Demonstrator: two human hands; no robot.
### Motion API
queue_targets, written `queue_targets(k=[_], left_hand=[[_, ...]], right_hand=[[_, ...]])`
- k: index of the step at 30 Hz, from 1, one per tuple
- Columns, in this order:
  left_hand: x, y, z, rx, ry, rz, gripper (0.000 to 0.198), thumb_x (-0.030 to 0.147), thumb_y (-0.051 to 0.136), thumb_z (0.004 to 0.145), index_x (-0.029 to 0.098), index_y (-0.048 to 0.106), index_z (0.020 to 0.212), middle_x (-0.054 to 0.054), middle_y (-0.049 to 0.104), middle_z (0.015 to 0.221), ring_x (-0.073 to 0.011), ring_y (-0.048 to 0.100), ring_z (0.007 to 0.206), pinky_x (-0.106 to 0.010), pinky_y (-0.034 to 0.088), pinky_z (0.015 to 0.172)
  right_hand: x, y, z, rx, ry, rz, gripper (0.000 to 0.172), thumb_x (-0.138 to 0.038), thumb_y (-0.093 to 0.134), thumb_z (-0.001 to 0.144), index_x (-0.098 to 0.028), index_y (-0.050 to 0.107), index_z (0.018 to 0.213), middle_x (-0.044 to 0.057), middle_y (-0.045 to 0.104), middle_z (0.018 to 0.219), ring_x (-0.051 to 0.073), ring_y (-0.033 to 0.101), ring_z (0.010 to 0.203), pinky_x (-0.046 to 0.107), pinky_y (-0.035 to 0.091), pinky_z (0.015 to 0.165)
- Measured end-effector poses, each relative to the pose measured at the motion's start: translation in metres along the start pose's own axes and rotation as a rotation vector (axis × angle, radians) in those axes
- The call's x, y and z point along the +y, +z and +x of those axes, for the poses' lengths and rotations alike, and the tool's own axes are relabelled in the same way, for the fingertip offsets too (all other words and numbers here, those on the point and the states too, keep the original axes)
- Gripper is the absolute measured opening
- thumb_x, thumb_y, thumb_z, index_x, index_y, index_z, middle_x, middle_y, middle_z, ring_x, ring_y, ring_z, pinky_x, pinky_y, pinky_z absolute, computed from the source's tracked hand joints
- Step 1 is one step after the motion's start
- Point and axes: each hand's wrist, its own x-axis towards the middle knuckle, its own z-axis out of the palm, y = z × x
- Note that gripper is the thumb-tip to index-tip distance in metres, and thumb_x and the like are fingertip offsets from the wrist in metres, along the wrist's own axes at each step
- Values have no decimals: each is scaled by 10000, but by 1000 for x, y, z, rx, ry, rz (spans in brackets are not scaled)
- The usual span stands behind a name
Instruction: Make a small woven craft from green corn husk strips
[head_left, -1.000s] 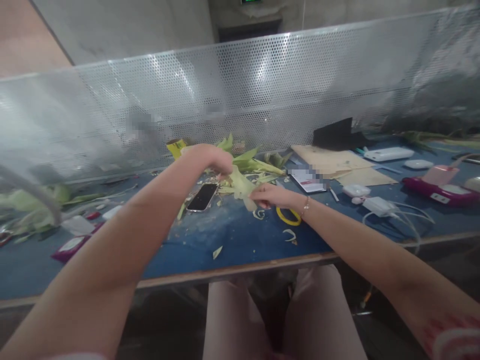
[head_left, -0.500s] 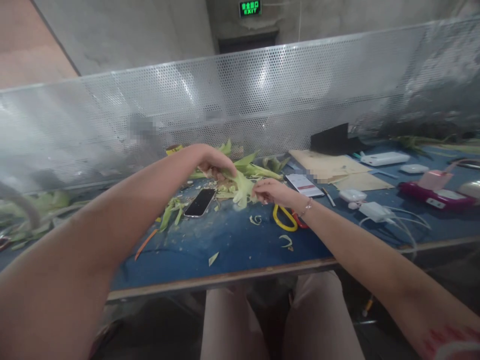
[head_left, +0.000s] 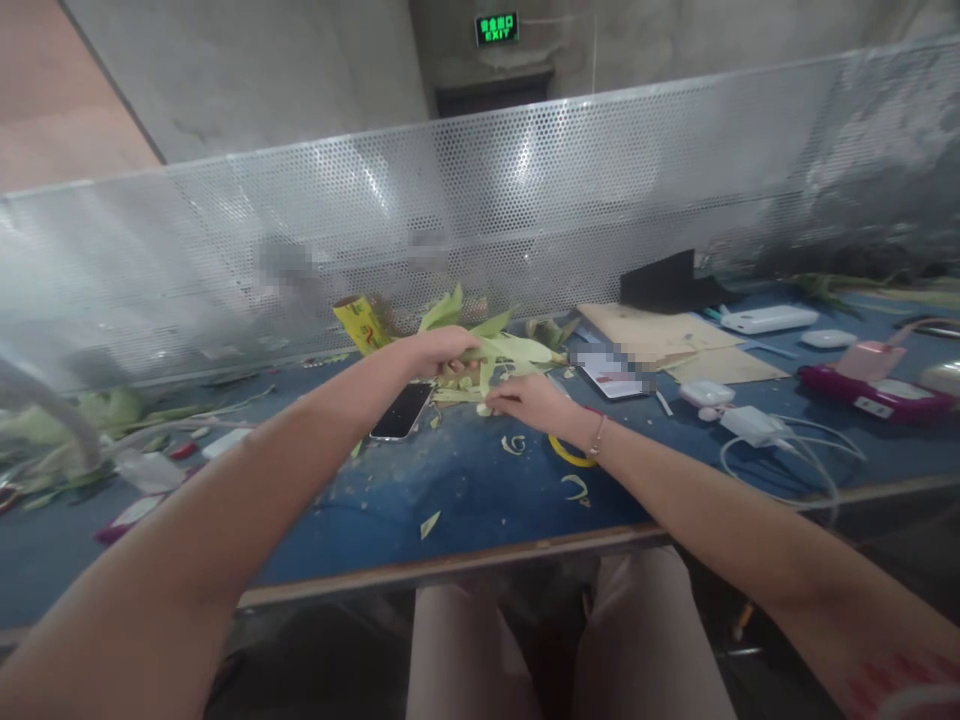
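Observation:
My left hand (head_left: 448, 352) is closed round the end of a pale green corn husk (head_left: 517, 349), which stretches out to the right above the table. Just below it, my right hand (head_left: 529, 400) has thumb and fingers pinched together at a narrow pale husk strip (head_left: 486, 382) hanging from the leaf. More green husk leaves (head_left: 444, 312) lie behind my hands. A black phone (head_left: 403, 411) rests under my left wrist. The yellow handle of a pair of scissors (head_left: 571, 452) shows beneath my right wrist; the rest is hidden.
A yellow printed tube (head_left: 361, 324) stands tilted at the back, before a perforated metal screen (head_left: 525, 190). To the right are a phone with a lit screen (head_left: 611, 374), brown paper (head_left: 667, 335), white chargers with cables (head_left: 754, 425) and a magenta power strip (head_left: 874, 395). Husk scraps (head_left: 430, 525) dot the blue table.
My left wrist has dropped and flattened, uncovering the yellow tube. The husk now points right instead of hanging down. My right hand has shifted slightly left and down.

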Motion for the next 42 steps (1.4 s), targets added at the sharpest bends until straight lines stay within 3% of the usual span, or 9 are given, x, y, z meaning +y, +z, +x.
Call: queue_targets(k=[4,7,13,16,19,27,31,36,42], left_hand=[[-16,18,1,112,184,35,168,246,619,712,176,513,602,14,487,564,-80,380,425,-228,251,429],[-29,32,3,117,261,-4,190,240,602,750,180,462,636,54,390,528,-69,346,421,-219,262,434],[-41,52,0,175,275,-269,187,272,580,807,198,410,834,74,393,583,-57,350,433,-205,285,436],[-42,57,-8,156,291,-462,227,255,569,811,221,358,888,80,401,612,-57,363,433,-203,297,438],[-46,60,-15,100,327,-524,137,267,513,837,216,398,891,63,432,630,-69,401,462,-207,323,460],[-62,64,-17,134,537,-236,95,253,507,795,164,533,816,37,461,648,-82,386,541,-217,310,510],[-62,64,-21,116,568,-101,93,147,451,732,169,536,762,50,406,575,-103,380,553,-235,310,542],[-59,64,-27,124,505,-80,116,182,441,719,179,456,605,34,397,565,-112,360,551,-252,283,529],[-62,63,-25,139,594,136,109,233,496,735,178,514,643,22,424,616,-130,395,614,-257,300,573]], right_hand=[[1,0,-1,133,-204,-187,182,-228,553,857,-175,725,833,62,693,806,156,616,737,282,460,721],[-3,-3,-3,147,-347,-246,133,-176,586,826,-162,713,788,67,649,822,154,586,770,281,452,733],[-32,-21,-15,-68,-369,-333,169,-114,544,836,-166,677,745,53,647,792,151,570,730,303,444,718],[-39,-29,-17,-8,-355,-258,146,-114,553,832,-180,675,786,35,658,773,147,575,724,300,445,712],[-34,-31,-14,94,-366,-199,120,-143,573,827,-187,676,784,42,654,811,154,578,769,305,446,735],[-23,-25,-7,210,-136,-43,115,-193,575,806,-197,689,827,34,687,811,146,593,690,277,455,639],[-24,-27,-7,238,-193,-154,115,-184,585,800,-208,698,805,41,701,825,174,599,774,308,460,716],[-15,-29,-3,321,-264,-160,102,-210,599,814,-222,693,775,37,705,843,193,601,870,346,446,839],[-10,-31,-1,261,-114,-24,122,-223,585,817,-209,706,816,36,708,916,185,627,904,323,452,849]])
